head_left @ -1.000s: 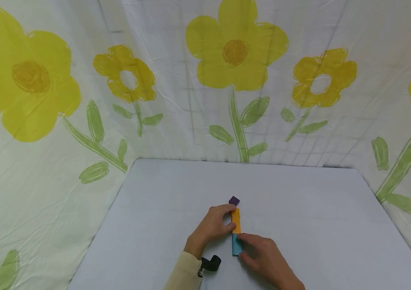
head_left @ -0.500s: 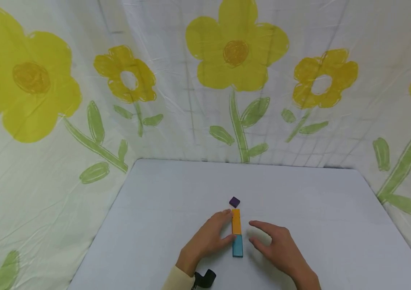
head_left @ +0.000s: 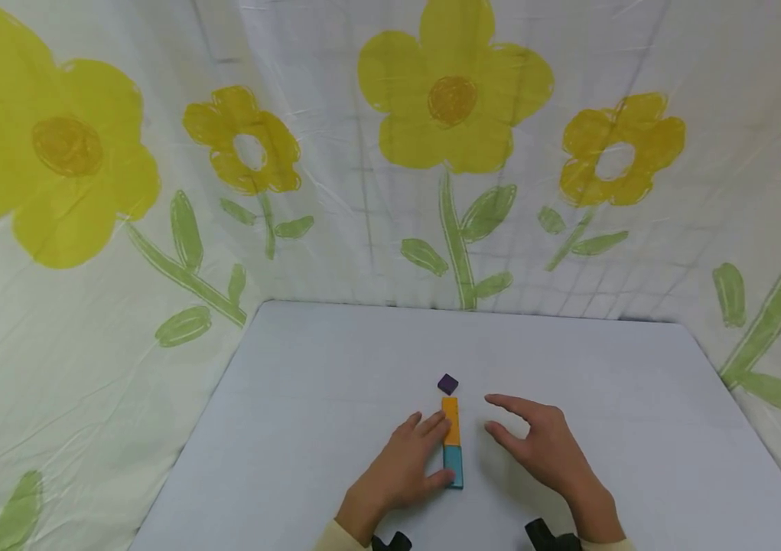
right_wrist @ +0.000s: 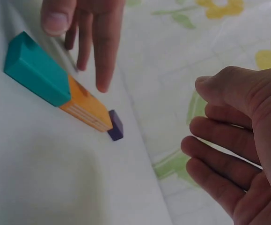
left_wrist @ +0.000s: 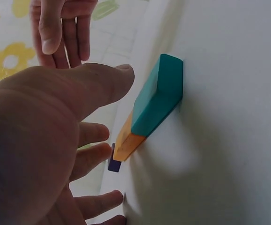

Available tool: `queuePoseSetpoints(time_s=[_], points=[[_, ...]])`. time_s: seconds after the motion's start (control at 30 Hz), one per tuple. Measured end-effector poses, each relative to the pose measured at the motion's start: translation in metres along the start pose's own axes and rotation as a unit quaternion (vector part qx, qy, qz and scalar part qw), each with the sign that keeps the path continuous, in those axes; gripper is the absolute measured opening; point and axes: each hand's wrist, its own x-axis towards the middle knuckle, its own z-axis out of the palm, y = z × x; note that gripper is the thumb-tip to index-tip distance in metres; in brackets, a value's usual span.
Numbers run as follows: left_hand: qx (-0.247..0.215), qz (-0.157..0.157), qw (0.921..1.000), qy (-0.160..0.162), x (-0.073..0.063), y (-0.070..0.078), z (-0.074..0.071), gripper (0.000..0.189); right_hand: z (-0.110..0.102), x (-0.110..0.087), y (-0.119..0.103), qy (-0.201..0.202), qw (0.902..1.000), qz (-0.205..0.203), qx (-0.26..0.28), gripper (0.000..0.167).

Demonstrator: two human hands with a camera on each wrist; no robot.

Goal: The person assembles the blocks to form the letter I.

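An orange block and a teal block lie end to end in one line on the white table, the orange one farther away. Just beyond the orange end sits a small purple block, turned cornerwise. My left hand is spread along the left of the line, fingertips overlapping the orange block and thumb over the teal one in the head view. From the left wrist, its thumb shows apart from the teal block. My right hand hovers to the right with thumb and fingers apart, holding nothing.
The white tabletop runs back to a curtain printed with yellow flowers. Black wrist straps show at the near edge, one on the left wrist and one on the right.
My right hand has let go of the teal block and moved right and away from me. My left hand has loosened from the orange block and spread its fingers. The blocks stay in line.
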Motion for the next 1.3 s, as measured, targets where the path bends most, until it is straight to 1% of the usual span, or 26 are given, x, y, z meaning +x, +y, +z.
queuePoseSetpoints(time_s=[0.17, 0.33, 0.5, 0.67, 0.87, 1.13, 1.3], points=[[0.007, -0.011, 0.9999, 0.003, 0.0, 0.004, 0.004, 0.077, -0.001, 0.01, 0.009, -0.001, 0.9999, -0.016, 0.001, 0.041], [0.025, -0.021, 0.9994, 0.011, 0.003, 0.008, 0.008, 0.074, -0.002, 0.024, 0.017, -0.008, 0.9991, -0.035, 0.02, 0.042], [0.035, -0.033, 0.9988, 0.005, 0.007, 0.011, 0.009, 0.072, -0.002, 0.039, 0.024, -0.018, 0.9979, -0.047, 0.04, 0.042], [0.042, -0.038, 0.9984, 0.001, 0.008, 0.014, 0.008, 0.071, 0.004, 0.051, 0.035, -0.036, 0.9974, -0.039, 0.049, 0.041], [0.053, -0.032, 0.998, 0.014, 0.008, 0.015, 0.008, 0.067, 0.016, 0.064, 0.045, -0.05, 0.996, -0.039, 0.062, 0.04], [0.059, -0.022, 0.9979, 0.018, 0.009, 0.014, 0.01, 0.065, 0.032, 0.078, 0.054, -0.079, 0.9935, -0.026, 0.078, 0.039], [0.057, -0.023, 0.998, 0.015, 0.009, 0.015, 0.01, 0.065, 0.042, 0.084, 0.056, -0.097, 0.9908, -0.029, 0.09, 0.038]])
